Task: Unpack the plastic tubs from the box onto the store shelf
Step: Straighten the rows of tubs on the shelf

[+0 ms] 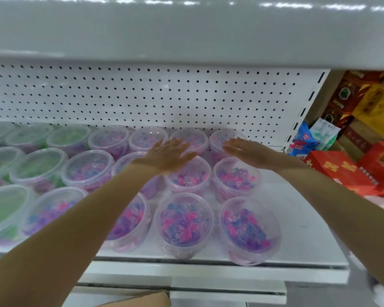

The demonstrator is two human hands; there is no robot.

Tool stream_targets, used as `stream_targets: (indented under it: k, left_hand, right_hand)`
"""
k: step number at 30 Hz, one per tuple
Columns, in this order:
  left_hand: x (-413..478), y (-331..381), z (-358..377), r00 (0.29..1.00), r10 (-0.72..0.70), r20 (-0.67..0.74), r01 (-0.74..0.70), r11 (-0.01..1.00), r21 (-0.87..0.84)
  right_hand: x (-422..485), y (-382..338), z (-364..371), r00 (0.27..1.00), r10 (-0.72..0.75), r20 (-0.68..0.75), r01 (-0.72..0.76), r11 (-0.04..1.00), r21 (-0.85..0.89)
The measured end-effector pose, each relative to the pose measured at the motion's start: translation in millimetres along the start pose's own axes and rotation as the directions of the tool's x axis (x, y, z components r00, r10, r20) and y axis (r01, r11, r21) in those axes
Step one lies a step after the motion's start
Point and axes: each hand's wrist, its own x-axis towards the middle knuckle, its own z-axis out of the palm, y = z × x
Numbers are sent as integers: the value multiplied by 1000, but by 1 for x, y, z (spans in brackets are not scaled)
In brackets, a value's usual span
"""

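Bright, even overhead light; glare streaks on the upper shelf (pixel 186 23) at 12 o'clock. Soft overall blur (worst at 4 o'clock), edges bowed.

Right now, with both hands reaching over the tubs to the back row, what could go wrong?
The front right tub sits very near the shelf edge; an arm drawn back low could sweep it off. The left hand and right hand are open and flat over the back-row tubs; a hard push might tip or crack a lid.

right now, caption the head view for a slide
Open left hand and right hand reach over lidded tubs lined up on the shelf.
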Motion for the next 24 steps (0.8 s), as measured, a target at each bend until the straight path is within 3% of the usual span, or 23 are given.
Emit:
stream_targets:
  k: [3,6,12,24]
  left_hand:
    - [-29,4,-7,997,71,8,-67,977,-204]
    - [-72,12,-8,984,153,93,-112,933,-343]
    - [-96,11,3,970,209,126,-179,961,-212]
    - [-90,8,1,978,192,80,-174,967,-189]
  right_hand:
    - [-28,-2,-2,999,-12,41,9,998,67]
    - [-58,0,-1,988,-11,156,10,1000,10]
    - [-77,-1,17,984,-43,172,50,998,-32]
    - [-77,-3,28,993,-20,114,8,995,101]
